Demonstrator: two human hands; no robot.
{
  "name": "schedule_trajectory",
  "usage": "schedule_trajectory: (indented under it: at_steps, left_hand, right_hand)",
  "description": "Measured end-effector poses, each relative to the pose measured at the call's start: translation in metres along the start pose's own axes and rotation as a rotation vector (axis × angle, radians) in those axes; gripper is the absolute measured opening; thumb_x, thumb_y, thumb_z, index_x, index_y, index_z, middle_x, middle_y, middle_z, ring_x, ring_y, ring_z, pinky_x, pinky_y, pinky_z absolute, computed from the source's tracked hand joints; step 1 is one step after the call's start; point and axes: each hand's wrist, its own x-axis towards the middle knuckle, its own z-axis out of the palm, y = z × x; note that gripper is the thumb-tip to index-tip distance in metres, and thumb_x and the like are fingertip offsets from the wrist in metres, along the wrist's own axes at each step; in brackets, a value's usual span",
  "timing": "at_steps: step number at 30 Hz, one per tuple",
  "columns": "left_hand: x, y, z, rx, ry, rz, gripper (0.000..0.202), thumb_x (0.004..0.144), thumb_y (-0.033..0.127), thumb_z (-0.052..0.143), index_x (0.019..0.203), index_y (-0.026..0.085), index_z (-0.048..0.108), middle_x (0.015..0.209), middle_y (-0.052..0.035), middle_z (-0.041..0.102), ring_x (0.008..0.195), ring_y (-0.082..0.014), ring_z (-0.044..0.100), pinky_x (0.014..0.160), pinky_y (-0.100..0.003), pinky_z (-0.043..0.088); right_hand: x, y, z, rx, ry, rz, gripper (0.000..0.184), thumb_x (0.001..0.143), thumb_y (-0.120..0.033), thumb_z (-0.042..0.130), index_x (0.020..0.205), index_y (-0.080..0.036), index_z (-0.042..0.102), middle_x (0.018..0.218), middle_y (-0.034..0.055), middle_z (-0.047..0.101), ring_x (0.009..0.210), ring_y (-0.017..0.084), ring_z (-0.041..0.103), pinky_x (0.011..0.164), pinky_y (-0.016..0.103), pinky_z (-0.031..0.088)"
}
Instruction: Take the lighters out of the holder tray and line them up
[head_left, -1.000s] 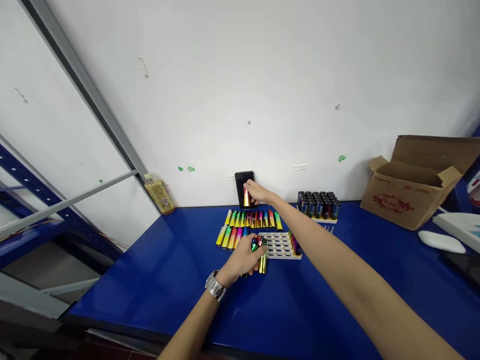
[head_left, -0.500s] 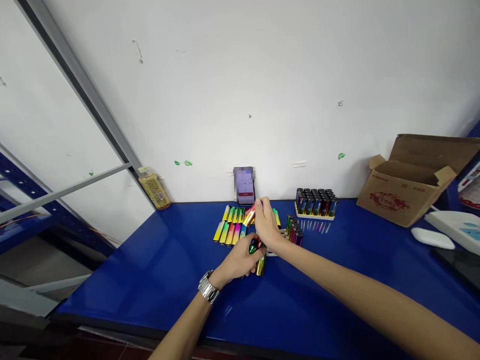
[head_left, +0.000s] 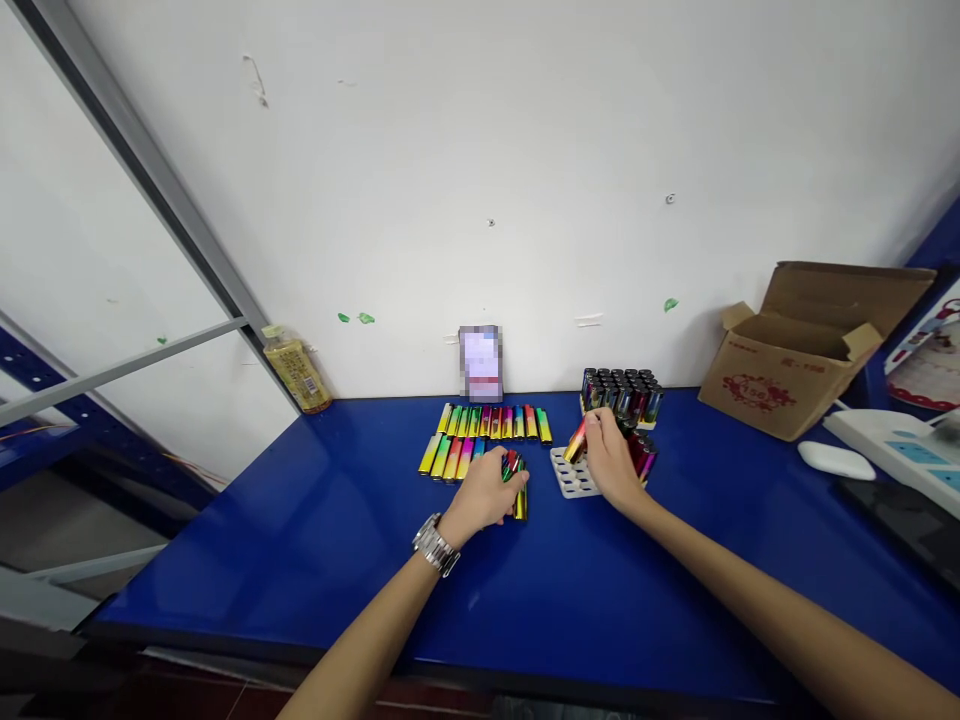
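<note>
My left hand (head_left: 489, 490), with a metal watch on its wrist, is closed round a bunch of shiny rainbow-coloured lighters (head_left: 516, 484) resting on the blue table (head_left: 360, 560). My right hand (head_left: 609, 462) pinches one lighter (head_left: 576, 443), tilted, over the white holed tray (head_left: 568, 476), which holds a few upright lighters at its right side (head_left: 643, 455). Two rows of several lighters (head_left: 484, 432) lie flat just behind my left hand.
A full tray of upright lighters (head_left: 621, 394) stands behind the white tray. A phone (head_left: 480, 362) leans on the wall, a yellow bottle (head_left: 296, 371) stands at the left, an open cardboard box (head_left: 810, 346) and a white mouse (head_left: 834, 459) at the right.
My right hand came back from the phone with one lighter and moved right over the white tray. The tray now sits further right. The phone screen lit up.
</note>
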Motion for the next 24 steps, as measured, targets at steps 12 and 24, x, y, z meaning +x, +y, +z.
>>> schedule_trajectory:
  at_steps: [12, 24]
  left_hand:
    - [0.015, 0.012, 0.008, 0.627, 0.356, 0.133, 0.017, 0.092, 0.021, 0.045, 0.099, 0.009, 0.055, 0.085, -0.0184, 0.068, 0.080, -0.0292, 0.068, 0.060, -0.030, 0.044]
    - [0.002, 0.011, 0.000, 0.696, 0.410, 0.087, 0.022, 0.093, 0.024, 0.039, 0.090, 0.012, 0.057, 0.076, -0.0190, 0.067, 0.073, -0.0322, 0.068, 0.059, -0.033, 0.044]
  right_hand:
    - [0.009, -0.017, 0.015, -0.430, -0.384, -0.335, 0.034, 0.096, -0.040, 0.037, 0.078, -0.022, 0.060, 0.059, 0.0031, 0.059, 0.056, 0.021, 0.057, 0.057, 0.030, 0.034]
    - [-0.014, -0.027, 0.023, -0.621, -0.409, -0.677, 0.032, 0.096, -0.034, 0.039, 0.098, -0.016, 0.066, 0.093, 0.0163, 0.064, 0.094, 0.031, 0.054, 0.079, 0.044, 0.041]
